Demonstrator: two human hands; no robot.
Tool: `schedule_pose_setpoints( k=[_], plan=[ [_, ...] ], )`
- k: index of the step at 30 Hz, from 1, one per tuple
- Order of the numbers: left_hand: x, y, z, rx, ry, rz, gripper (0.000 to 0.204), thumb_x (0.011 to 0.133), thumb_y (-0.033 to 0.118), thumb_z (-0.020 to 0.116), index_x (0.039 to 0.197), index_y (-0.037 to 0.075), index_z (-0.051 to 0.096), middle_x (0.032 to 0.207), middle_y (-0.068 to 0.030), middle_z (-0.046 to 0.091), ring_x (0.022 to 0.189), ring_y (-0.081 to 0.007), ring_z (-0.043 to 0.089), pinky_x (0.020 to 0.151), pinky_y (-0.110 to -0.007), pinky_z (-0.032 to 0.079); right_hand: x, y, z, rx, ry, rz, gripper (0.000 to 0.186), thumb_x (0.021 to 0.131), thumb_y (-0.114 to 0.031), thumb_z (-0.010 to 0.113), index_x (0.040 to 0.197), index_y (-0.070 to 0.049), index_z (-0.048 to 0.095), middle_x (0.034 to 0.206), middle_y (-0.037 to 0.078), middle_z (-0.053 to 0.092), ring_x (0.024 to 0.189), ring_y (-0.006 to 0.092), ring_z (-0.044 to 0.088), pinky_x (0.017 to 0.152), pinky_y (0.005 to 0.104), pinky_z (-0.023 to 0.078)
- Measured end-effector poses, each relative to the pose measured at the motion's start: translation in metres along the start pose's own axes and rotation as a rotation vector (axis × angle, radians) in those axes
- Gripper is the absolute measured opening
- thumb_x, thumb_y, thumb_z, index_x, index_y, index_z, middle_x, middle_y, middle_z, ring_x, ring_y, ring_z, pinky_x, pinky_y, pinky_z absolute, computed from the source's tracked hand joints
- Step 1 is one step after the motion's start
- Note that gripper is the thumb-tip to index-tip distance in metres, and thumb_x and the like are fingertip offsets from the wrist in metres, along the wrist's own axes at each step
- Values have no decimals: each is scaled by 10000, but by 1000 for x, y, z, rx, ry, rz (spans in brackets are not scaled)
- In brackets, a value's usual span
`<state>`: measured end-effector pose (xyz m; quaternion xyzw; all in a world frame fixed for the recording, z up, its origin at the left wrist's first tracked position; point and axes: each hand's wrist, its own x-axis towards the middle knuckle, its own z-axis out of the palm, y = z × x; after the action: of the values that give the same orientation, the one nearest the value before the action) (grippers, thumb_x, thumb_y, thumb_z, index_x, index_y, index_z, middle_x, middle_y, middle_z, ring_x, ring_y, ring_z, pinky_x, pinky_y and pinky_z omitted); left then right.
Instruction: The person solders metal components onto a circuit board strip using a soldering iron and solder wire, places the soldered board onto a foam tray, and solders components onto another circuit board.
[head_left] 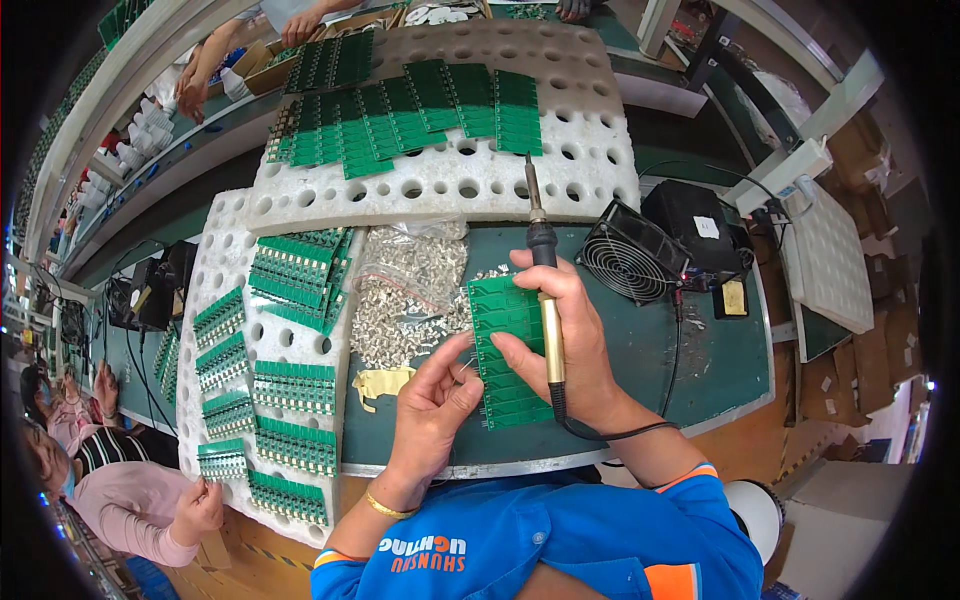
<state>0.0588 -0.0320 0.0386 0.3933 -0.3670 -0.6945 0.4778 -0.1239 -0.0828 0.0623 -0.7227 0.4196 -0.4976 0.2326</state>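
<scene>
My right hand point(585, 360) is wrapped round a soldering iron point(551, 340), its metal tip pointing away from me. The thumb of the same hand lies on a green circuit board panel point(510, 320), tilted above the bench. My left hand point(435, 405) is at the panel's left edge, thumb and fingers pinched together. A thin, shiny bit shows by those fingertips, too small to name. Just beyond, a clear plastic bag point(415, 265) of small metal parts lies open, with loose metal parts point(385, 340) spilled in front of it.
Green boards point(430, 105) lie in rows on a white foam block point(350, 205) at the back. More board strips point(295, 385) rest on foam at the left. A black fan point(630, 255) and black box point(692, 230) stand right. Co-workers' hands point(203, 505) show left and far back.
</scene>
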Motion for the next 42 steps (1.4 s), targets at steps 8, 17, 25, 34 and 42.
schedule_pose_setpoints(
  k=[8, 17, 25, 34, 42],
  plan=[
    [2, -2, -2, -9, 21, -11, 518, 936, 13, 646, 1429, 49, 490, 907, 38, 567, 808, -15, 502, 706, -158, 414, 0, -2, -3, 8, -5, -21, 557, 750, 55, 652, 1255, -72, 456, 1315, 269, 505, 1168, 435, 565, 945, 442, 492],
    [1, 2, -2, 75, 32, 65, 511, 942, 32, 649, 1430, 48, 497, 902, 48, 546, 756, 1, 456, 654, -151, 379, -2, 0, -1, 8, 43, -97, 573, 745, 56, 699, 1246, -77, 453, 1308, 243, 522, 1158, 404, 570, 921, 433, 504],
    [-3, -1, -3, 263, 75, 224, 484, 937, 28, 653, 1406, 61, 538, 894, 38, 555, 683, 1, 417, 596, -161, 364, -5, 4, 5, 75, 70, -88, 564, 767, -26, 781, 1228, -86, 461, 1314, 239, 523, 1112, 369, 602, 892, 414, 526],
    [-3, -4, -5, 388, 76, 326, 479, 924, 28, 665, 1389, 63, 558, 919, 21, 574, 660, -12, 402, 590, -167, 361, -6, 2, 2, 27, 80, -147, 552, 771, -36, 788, 1223, -85, 474, 1302, 249, 526, 1085, 362, 615, 871, 408, 538],
    [-4, 3, 1, 317, 39, 245, 480, 941, 25, 645, 1407, 49, 531, 917, 32, 553, 685, -3, 408, 598, -157, 353, -3, 1, 2, 10, 95, -134, 575, 751, -32, 797, 1226, -80, 476, 1289, 243, 526, 1099, 388, 605, 875, 418, 533]
  ],
)
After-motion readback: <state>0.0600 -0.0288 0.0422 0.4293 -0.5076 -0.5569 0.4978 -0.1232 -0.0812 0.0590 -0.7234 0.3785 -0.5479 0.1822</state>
